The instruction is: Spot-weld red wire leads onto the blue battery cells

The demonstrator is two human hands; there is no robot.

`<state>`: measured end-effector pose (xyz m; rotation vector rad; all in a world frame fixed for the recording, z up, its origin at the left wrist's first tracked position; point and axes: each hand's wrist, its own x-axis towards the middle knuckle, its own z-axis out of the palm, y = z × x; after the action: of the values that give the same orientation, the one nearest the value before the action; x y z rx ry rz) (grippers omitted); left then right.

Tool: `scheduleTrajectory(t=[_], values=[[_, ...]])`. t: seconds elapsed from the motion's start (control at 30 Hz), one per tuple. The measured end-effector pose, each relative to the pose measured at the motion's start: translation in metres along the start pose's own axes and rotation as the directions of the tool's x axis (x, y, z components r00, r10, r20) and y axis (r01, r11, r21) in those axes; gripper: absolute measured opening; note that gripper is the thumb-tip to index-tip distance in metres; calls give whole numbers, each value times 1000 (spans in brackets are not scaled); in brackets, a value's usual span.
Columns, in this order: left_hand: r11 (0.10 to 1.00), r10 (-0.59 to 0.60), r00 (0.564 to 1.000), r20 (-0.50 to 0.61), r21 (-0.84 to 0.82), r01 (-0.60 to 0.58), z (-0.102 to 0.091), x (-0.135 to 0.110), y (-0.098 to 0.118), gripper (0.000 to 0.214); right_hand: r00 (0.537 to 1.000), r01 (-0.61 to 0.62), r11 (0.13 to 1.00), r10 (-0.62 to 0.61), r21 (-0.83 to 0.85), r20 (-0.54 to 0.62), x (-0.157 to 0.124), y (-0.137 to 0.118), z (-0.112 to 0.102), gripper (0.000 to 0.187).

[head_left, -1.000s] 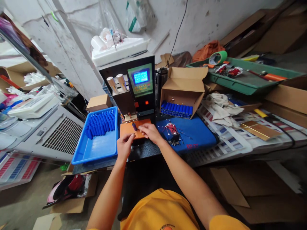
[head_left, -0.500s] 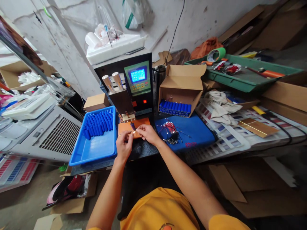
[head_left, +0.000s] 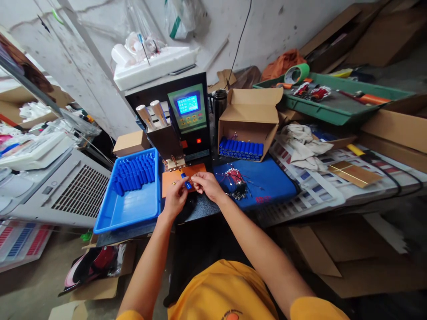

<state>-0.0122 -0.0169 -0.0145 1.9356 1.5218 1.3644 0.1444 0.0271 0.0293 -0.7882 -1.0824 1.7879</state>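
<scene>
A blue cylindrical battery cell [head_left: 186, 181] sits tilted between my hands, over the orange plate [head_left: 169, 180] in front of a spot welder [head_left: 196, 153]. My left hand [head_left: 176, 198] has its fingers closed at the near side of the cell, with a ring on one finger. To the right, my right hand [head_left: 207, 186] is closed in a pinch close to the cell. Whatever its fingertips hold is too small to make out. Just beyond the cell are the welder's thin electrodes [head_left: 176, 162], apart from my fingers.
At left, a blue tray [head_left: 128, 213] holds rows of blue cells. A cardboard box [head_left: 248, 115] with more cells stands at right, behind a blue mat [head_left: 263, 182] bearing red and black wire leads [head_left: 236, 180]. Farther right is a green tray [head_left: 336, 113].
The cell has moved from upright near the electrodes to a tilted position nearer me, showing more of its blue side. Both hands stay close together. The view has shifted slightly.
</scene>
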Motion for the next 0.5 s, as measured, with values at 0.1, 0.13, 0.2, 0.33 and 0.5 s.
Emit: scheduleTrajectory(t=[0.1, 0.13, 0.2, 0.33, 0.5], values=[[993, -78, 996, -48, -97, 73, 2, 0, 6, 34, 1000, 8, 1000, -8, 14, -14, 1, 0, 0, 31], [986, -115, 991, -68, -128, 106, 2, 1, 7, 36, 1000, 15, 1000, -14, 11, -25, 2, 1, 0, 32], [973, -187, 976, -108, -158, 169, 0, 6, 11, 36, 998, 28, 1000, -28, 6, -60, 5, 1, 2, 34], [967, -232, 961, -148, -140, 212, -5, 18, 15, 28, 990, 39, 999, -38, 5, -137, 12, 0, 6, 34], [952, -276, 955, -112, -168, 256, -7, 24, 16, 29, 981, 57, 998, -59, -17, -186, 19, -3, 11, 32]])
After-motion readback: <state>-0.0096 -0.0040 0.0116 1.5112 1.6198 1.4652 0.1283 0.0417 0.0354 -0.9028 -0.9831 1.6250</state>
